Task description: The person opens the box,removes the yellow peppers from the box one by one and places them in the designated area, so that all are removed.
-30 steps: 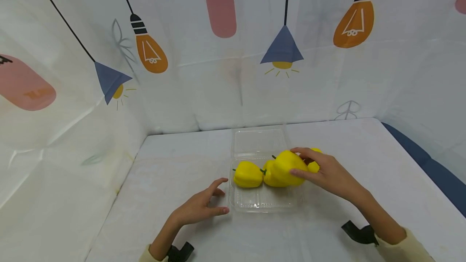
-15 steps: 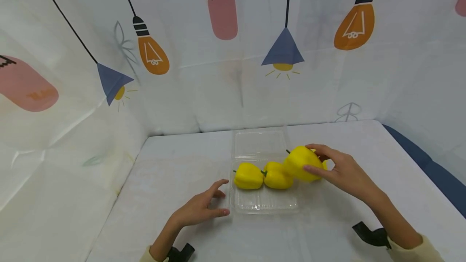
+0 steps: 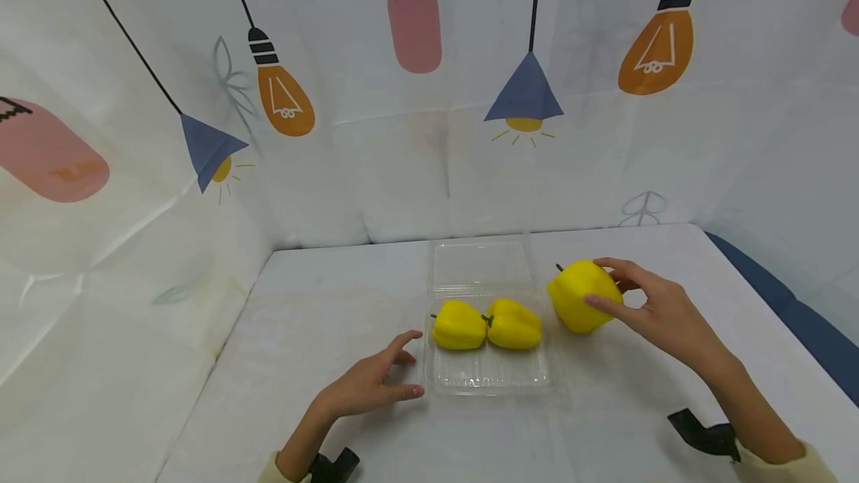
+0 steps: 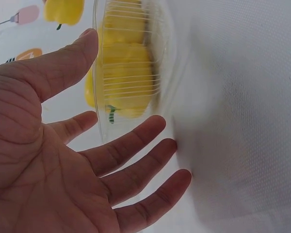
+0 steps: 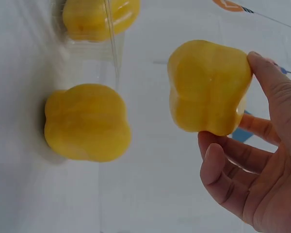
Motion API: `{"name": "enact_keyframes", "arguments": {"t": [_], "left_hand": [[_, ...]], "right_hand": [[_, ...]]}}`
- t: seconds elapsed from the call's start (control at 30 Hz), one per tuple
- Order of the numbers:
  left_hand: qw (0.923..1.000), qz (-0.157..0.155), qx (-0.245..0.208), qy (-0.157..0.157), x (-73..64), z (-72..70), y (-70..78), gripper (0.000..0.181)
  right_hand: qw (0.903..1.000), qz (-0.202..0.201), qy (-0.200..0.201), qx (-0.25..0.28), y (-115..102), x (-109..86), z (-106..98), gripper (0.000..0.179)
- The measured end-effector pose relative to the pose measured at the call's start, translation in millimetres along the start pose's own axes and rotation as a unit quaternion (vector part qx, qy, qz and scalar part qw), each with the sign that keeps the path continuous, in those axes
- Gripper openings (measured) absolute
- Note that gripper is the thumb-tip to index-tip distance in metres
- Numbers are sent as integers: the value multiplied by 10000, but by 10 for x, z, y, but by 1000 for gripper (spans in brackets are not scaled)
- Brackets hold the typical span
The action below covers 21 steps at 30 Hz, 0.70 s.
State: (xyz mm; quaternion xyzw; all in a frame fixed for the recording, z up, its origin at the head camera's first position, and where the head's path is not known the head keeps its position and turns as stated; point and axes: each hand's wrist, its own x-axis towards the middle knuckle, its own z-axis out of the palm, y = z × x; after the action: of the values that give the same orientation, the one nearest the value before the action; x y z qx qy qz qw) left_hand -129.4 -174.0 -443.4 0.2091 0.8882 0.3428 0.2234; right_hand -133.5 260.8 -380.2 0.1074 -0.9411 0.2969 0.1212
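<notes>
Head frame, lower centre: left hand [image 3: 372, 377], fingers spread, just beside the clear container [image 3: 488, 379]. Right of centre: right hand [image 3: 661, 311], pinching a yellow pepper [image 3: 581, 298] between thumb and fingertips, off the table [image 3: 315, 319]. Probably light, firm, slightly slippery; hold across the widest lobes. Upper frame: printed sheet [image 3: 403, 155].

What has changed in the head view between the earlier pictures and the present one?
The right hand carried the held yellow pepper to the right, from in front of the right-hand pepper to past the clear container's right edge. Nothing was newly grasped or released. The left hand stayed by the container's left side; the left-hand pepper and the right-hand one stayed inside.
</notes>
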Motion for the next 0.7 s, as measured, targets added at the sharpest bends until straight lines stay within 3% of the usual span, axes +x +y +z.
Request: {"name": "enact_keyframes", "arguments": {"t": [0.7], "left_hand": [[10000,-68,19,6,18,3,-8,79]], "right_hand": [[9966,609,478,-265,258,-29,-186,63]]}}
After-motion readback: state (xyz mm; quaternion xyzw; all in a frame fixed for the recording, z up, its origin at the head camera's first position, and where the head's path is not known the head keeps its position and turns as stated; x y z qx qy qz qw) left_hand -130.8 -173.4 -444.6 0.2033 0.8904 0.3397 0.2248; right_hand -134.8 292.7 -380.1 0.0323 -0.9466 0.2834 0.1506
